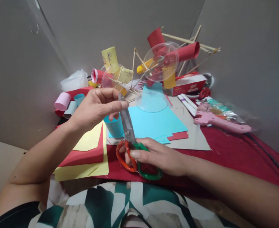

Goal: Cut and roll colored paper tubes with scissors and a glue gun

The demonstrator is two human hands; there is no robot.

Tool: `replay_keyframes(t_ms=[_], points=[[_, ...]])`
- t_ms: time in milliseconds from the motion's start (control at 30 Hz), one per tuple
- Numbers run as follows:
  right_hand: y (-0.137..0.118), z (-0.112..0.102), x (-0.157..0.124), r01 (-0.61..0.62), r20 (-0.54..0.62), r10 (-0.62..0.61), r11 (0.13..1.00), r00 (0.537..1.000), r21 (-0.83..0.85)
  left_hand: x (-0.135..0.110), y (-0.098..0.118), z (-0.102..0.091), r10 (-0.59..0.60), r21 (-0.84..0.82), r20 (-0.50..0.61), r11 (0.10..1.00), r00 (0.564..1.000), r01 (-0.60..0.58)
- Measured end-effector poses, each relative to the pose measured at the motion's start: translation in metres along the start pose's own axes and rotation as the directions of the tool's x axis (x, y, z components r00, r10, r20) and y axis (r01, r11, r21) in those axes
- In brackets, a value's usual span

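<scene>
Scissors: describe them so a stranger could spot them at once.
Near the front edge of the red cloth, find the right hand. It grips the scissors, grey blades pointing up to the left hand. Handle loops, one orange, one green, set them apart from the blue paper behind.

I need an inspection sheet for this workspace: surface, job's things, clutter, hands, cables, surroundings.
Surface: deep-red cloth, partly covered by a flat pale-grey board.
Job's things: metal scissors with orange and green handles; flat light-blue paper sheet; light-blue paper cylinder.
Clutter: layered red and yellow paper sheets at left; pink plastic handheld tool at right; red paper cylinders and pale wooden sticks behind.
Hands: right hand grips the scissors' handles; left hand has its fingers at the blade tips, grip unclear.
Cables: black cable at right, leaving the picture.
Surroundings: plain grey walls.
</scene>
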State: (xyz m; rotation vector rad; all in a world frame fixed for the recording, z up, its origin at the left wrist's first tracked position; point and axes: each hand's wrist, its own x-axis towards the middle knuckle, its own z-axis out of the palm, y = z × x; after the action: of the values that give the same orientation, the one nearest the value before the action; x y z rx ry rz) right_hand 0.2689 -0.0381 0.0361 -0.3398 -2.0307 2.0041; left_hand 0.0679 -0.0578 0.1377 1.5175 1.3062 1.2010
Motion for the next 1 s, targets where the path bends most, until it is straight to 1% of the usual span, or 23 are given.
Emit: replay_keyframes(t_ms=[67, 100, 167, 200, 267, 367, 467, 600, 700, 833, 900, 933, 1000], points=[[0.003, -0.001, 0.001, -0.027, 0.023, 0.023, 0.980, 0.999, 0.197, -0.001, 0.003, -0.003, 0.041, -0.025, -0.012, 0.999, 0.999, -0.041], [0.005, -0.002, 0.001, -0.045, 0.042, 0.033, 0.946, 0.999, 0.323, -0.002, 0.005, -0.005, 0.062, -0.040, -0.028, 0.997, 0.998, -0.063], [0.008, -0.005, 0.002, -0.074, 0.084, 0.033, 0.833, 0.996, 0.548, -0.002, 0.007, -0.010, 0.103, -0.069, -0.089, 0.992, 0.991, -0.109], [0.010, -0.007, 0.003, -0.089, 0.106, 0.029, 0.779, 0.994, 0.621, -0.001, 0.008, -0.013, 0.114, -0.077, -0.122, 0.989, 0.986, -0.124], [0.011, -0.011, 0.003, -0.100, 0.141, 0.003, 0.714, 0.990, 0.693, -0.001, 0.009, -0.019, 0.122, -0.083, -0.170, 0.987, 0.978, -0.137], [0.011, -0.014, 0.002, -0.080, 0.146, -0.041, 0.676, 0.988, 0.733, 0.000, 0.007, -0.027, 0.116, -0.080, -0.174, 0.988, 0.978, -0.131], [0.011, -0.015, 0.003, -0.049, 0.160, -0.108, 0.661, 0.981, 0.749, -0.002, 0.002, -0.031, 0.119, -0.083, -0.163, 0.987, 0.979, -0.134], [0.014, -0.015, 0.004, -0.045, 0.224, -0.166, 0.700, 0.960, 0.712, -0.003, -0.005, -0.032, 0.128, -0.053, -0.181, 0.989, 0.975, -0.140], [0.019, -0.016, 0.005, -0.023, 0.240, -0.193, 0.732, 0.951, 0.681, -0.003, -0.011, -0.030, 0.154, -0.019, -0.193, 0.987, 0.969, -0.161], [0.030, -0.018, 0.006, 0.013, 0.234, -0.253, 0.705, 0.939, 0.710, 0.000, -0.019, -0.026, 0.188, -0.013, -0.212, 0.981, 0.959, -0.195], [0.033, -0.019, 0.005, 0.001, 0.244, -0.254, 0.695, 0.936, 0.719, 0.005, -0.021, -0.028, 0.195, -0.003, -0.257, 0.979, 0.947, -0.203], [0.033, -0.019, 0.005, -0.008, 0.256, -0.254, 0.697, 0.933, 0.717, 0.008, -0.021, -0.031, 0.204, 0.001, -0.297, 0.977, 0.933, -0.213], [0.029, -0.019, 0.004, -0.009, 0.282, -0.273, 0.705, 0.920, 0.709, 0.015, -0.020, -0.039, 0.234, -0.001, -0.408, 0.966, 0.882, -0.257]])
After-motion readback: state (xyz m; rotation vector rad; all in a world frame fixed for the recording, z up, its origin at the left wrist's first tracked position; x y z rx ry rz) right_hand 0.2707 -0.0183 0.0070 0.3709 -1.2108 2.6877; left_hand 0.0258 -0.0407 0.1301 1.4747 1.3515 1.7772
